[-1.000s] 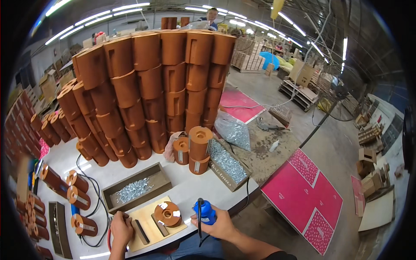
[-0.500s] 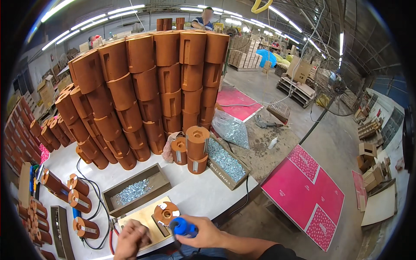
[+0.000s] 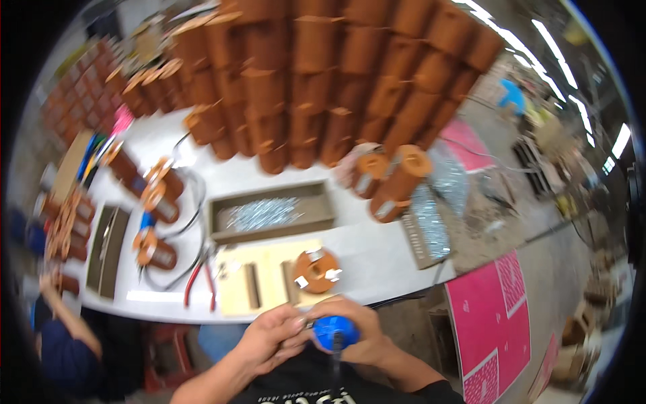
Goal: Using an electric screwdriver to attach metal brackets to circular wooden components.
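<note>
both hands [image 3: 316, 333] now pulled close, gripping one blue tool [image 3: 334, 331].

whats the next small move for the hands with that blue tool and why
Probably bring the blue tool forward to the orange coil on the pale board. The right hand grips the tool close to the body, while the left hand pinches at its tip, seemingly fitting something small there; too blurred to tell what. The coil lies just ahead of both hands, untouched.
</note>
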### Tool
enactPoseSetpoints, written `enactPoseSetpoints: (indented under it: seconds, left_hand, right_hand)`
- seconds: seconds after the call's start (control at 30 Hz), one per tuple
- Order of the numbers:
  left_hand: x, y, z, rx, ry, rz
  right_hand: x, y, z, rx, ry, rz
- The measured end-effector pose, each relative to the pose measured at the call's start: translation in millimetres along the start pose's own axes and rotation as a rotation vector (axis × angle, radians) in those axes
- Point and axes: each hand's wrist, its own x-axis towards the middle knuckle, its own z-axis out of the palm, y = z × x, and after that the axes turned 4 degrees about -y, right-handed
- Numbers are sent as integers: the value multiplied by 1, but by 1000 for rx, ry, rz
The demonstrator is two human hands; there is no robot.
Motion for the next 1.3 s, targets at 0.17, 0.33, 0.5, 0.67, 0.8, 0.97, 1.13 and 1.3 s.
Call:
enactPoseSetpoints:
  seconds: [0.17, 0.33, 0.5, 0.67, 0.8, 0.97, 1.13, 1.3]
  left_hand:
    - [-7, -2, -1, 84, -38, 13]
    - [-7, 2, 4, 699, 71, 207]
    - [5, 6, 1, 926, 134, 374]
    - [41, 13, -23, 745, 361, 397]
    - [51, 9, -25, 885, 385, 459]
    - [52, 13, -18, 1014, 449, 418]
    - [54, 15, -15, 995, 448, 388]
    - [25, 32, -20, 514, 390, 263]
  right_hand:
    - [-3, -5, 5, -94, -2, 27]
    - [2, -2, 13, -36, 188, 123]
    - [3, 5, 14, 137, 359, 264]
    - [1, 14, 4, 16, 486, 341]
    - [-1, 21, 2, -2, 495, 353]
    - [1, 22, 1, -38, 476, 354]
    - [-4, 28, -4, 24, 495, 306]
    - [-2, -19, -29, 145, 530, 53]
